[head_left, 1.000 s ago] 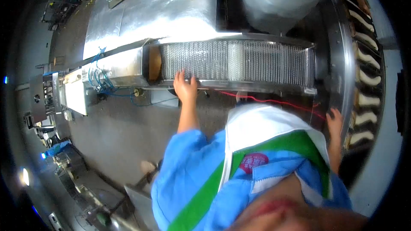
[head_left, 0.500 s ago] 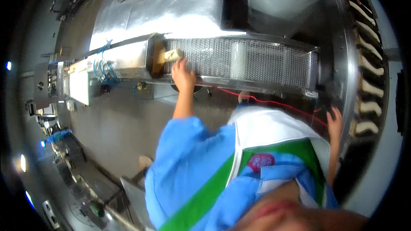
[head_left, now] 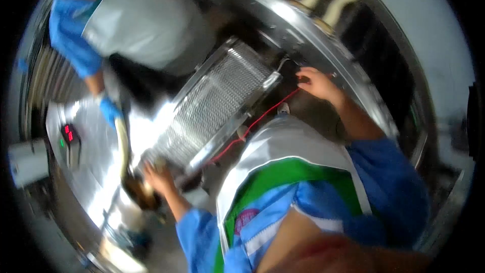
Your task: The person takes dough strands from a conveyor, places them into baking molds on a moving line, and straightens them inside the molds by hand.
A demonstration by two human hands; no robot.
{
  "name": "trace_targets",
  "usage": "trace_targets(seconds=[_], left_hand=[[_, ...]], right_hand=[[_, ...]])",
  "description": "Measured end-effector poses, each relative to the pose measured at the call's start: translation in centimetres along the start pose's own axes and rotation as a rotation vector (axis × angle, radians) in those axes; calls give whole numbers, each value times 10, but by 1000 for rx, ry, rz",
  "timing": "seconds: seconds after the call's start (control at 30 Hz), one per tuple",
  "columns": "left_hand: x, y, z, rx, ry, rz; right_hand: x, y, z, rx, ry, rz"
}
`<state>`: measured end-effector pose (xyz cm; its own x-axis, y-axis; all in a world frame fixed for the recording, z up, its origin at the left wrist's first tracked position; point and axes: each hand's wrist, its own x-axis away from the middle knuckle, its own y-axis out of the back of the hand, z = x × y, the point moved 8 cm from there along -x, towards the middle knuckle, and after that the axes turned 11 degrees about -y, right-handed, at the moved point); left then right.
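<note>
- Silver metal-mesh belt (head_left: 217,103) lies beside thin red cord (head_left: 262,120).
- Left hand (head_left: 159,178) by belt: fingers too blurred to tell if apart.
- Right hand (head_left: 320,86): fingers parted near cord.

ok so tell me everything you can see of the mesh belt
The belt looks like silvery metal mesh, long and narrow, with a flat, patterned surface. Metal rails line its long sides. In this view it slants from lower left to upper right, beside a shiny table. A red cord runs along its near side. The left hand is at its lower-left end; blur hides whether they touch. Whether the belt is running can't be told.
</note>
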<state>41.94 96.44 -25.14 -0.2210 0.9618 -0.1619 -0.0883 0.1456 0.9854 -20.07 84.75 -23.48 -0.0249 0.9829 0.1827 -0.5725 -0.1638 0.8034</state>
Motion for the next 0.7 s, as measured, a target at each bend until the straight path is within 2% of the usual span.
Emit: trace_targets(seconds=[0.07, 0.1, 0.17, 0.2, 0.27, 0.3, 0.33, 0.4, 0.47, 0.53, 0.6, 0.67, 0.7], left_hand=[[-3, -30, 7, 23, -78, 179], [-11, -14, -1, 23, -110, 162], [-6, -11, -16, 52, -116, 508], [-2, -1, -27, 52, -123, 509], [-1, 17, -41, 126, -59, 409], [3, 22, -50, 223, -167, 374], [11, 16, -57, 227, -183, 371], [23, 40, -64, 446, -223, 9], [22, 2, -65, 448, -119, 215], [44, -31, -77, 525, -215, 224], [49, 34, -114, 437, -232, 236], [67, 59, -99, 479, -261, 47], [79, 57, -76, 473, -193, 0]], right_hand=[[-6, -6, 11, 25, -25, 50], [1, -3, 20, 13, -42, 20], [12, -10, 43, 26, 84, 85], [16, -7, 48, 26, 77, 81], [28, -6, 62, -26, 91, 128], [35, -3, 65, -40, 101, 90], [42, -4, 65, -39, 91, 77], [45, -12, 68, -33, 10, 159], [43, -22, 76, -13, 31, 208], [49, -41, 92, 39, 146, 232], [48, -49, 122, 19, 183, 294], [60, -62, 157, 96, 280, 267], [63, -80, 175, 102, 335, 316]])
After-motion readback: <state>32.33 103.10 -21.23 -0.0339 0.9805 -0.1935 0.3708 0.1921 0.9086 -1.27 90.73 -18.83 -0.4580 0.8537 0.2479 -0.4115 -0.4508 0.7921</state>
